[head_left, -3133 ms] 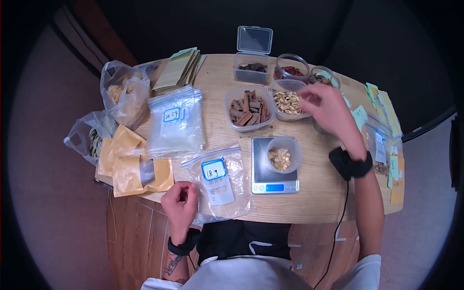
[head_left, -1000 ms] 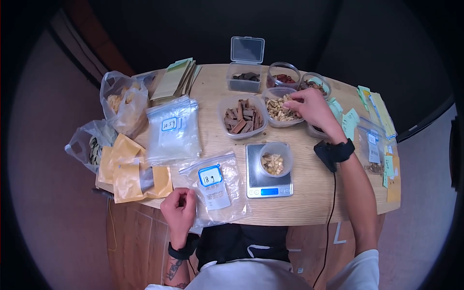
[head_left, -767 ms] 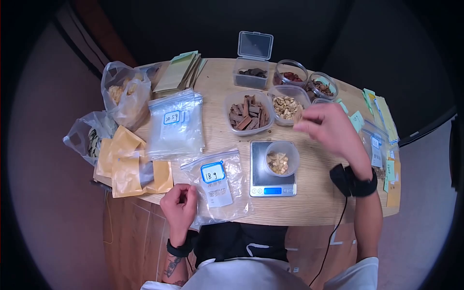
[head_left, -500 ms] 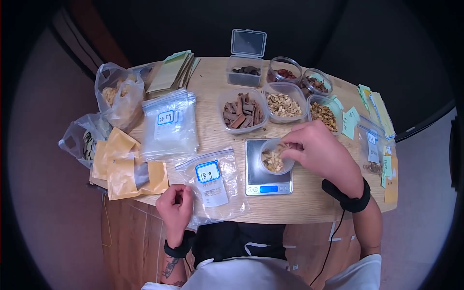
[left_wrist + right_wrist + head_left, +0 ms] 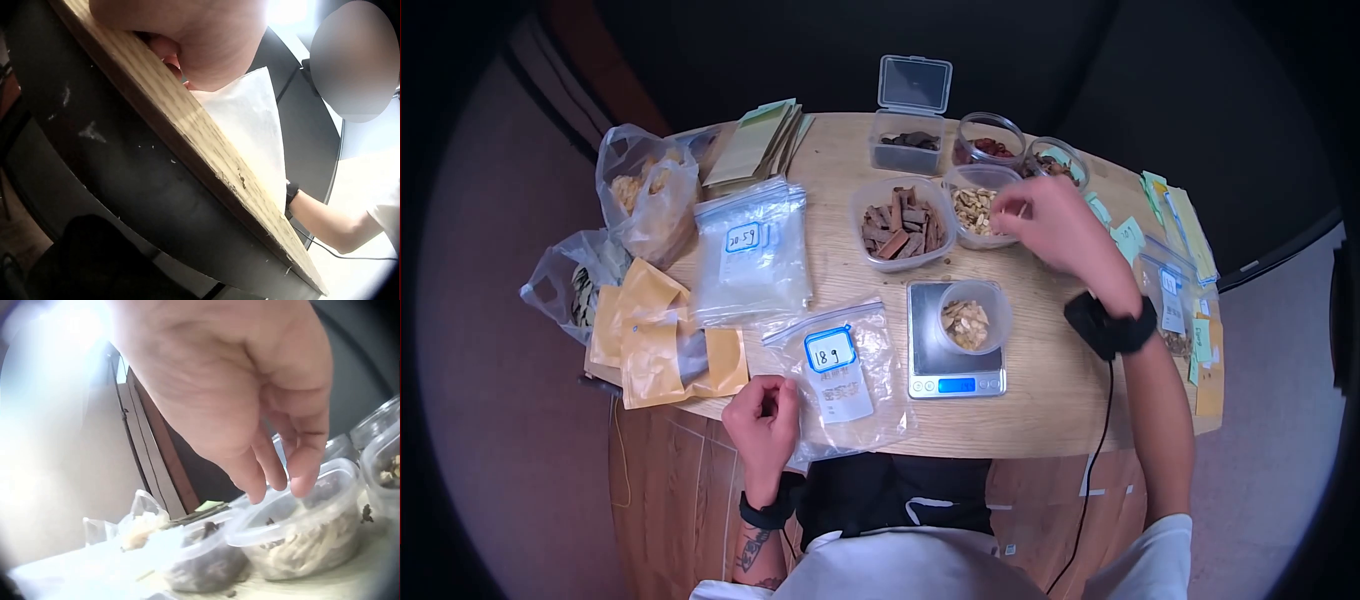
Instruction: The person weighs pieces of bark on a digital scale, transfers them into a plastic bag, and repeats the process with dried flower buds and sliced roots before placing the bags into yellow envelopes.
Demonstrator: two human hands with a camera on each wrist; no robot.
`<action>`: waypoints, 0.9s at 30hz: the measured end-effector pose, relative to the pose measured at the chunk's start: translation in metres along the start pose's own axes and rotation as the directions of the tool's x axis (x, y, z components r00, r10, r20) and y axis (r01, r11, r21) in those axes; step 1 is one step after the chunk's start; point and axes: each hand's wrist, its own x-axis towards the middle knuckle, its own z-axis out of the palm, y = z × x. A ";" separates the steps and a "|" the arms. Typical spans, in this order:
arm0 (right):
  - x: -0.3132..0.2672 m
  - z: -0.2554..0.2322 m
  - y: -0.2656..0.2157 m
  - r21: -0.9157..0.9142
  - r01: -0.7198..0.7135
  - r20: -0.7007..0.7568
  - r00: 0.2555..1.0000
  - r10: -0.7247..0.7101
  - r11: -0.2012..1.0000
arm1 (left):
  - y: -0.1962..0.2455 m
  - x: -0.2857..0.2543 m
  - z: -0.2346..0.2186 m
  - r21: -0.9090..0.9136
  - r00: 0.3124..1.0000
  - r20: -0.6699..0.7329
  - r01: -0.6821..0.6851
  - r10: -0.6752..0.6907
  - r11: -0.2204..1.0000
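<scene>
My right hand [image 5: 1060, 225] hovers over the near side of a clear tub of pale dried slices [image 5: 972, 212]. In the right wrist view its fingers [image 5: 304, 472] point down above the tub's rim, apart and with nothing visible between them. Pale slices also lie in a small clear cup [image 5: 1003, 322] on a silver digital scale [image 5: 925, 350]; the digits on its blue display are too small to read. My left hand [image 5: 762, 420] rests loosely curled at the table's front edge, beside a zip bag marked 18 g [image 5: 880, 400], and holds nothing visible.
Left of the slices stands a tub of brown bark pieces [image 5: 905, 228]. Behind are a lidded box [image 5: 905, 155] and round jars [image 5: 990, 140]. Zip bags [image 5: 750, 270], kraft pouches [image 5: 680, 360] and plastic bags [image 5: 650, 200] lie left; a filled bag [image 5: 1175, 310] lies right.
My right hand pinched slices from the tub and brought them to the cup on the scale. It has since moved back over the tub, and more slices show in the cup. My left hand stays put.
</scene>
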 end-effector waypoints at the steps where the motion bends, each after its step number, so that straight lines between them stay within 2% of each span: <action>1: 0.012 0.005 0.012 -0.056 -0.014 0.000 1.000 0.014 0.998 | 0.000 0.000 0.000 0.000 1.000 0.003 0.003 -0.003 1.000; 5: 0.037 0.030 0.035 -0.189 -0.050 -0.014 0.999 0.049 0.981 | -0.001 0.000 0.000 -0.035 1.000 -0.003 0.000 0.000 0.999; 14: 0.053 0.052 0.052 -0.249 0.153 0.158 0.981 -0.116 0.956 | -0.001 0.000 -0.001 -0.013 1.000 0.009 0.008 -0.008 1.000; 23: 0.049 0.049 0.053 -0.213 0.192 0.095 0.980 -0.176 0.958 | -0.001 0.000 -0.002 -0.010 1.000 0.014 0.009 -0.009 1.000; 27: 0.048 0.040 0.050 -0.111 0.156 0.045 0.987 -0.152 0.981 | 0.000 0.000 -0.002 -0.008 1.000 0.011 0.014 -0.014 1.000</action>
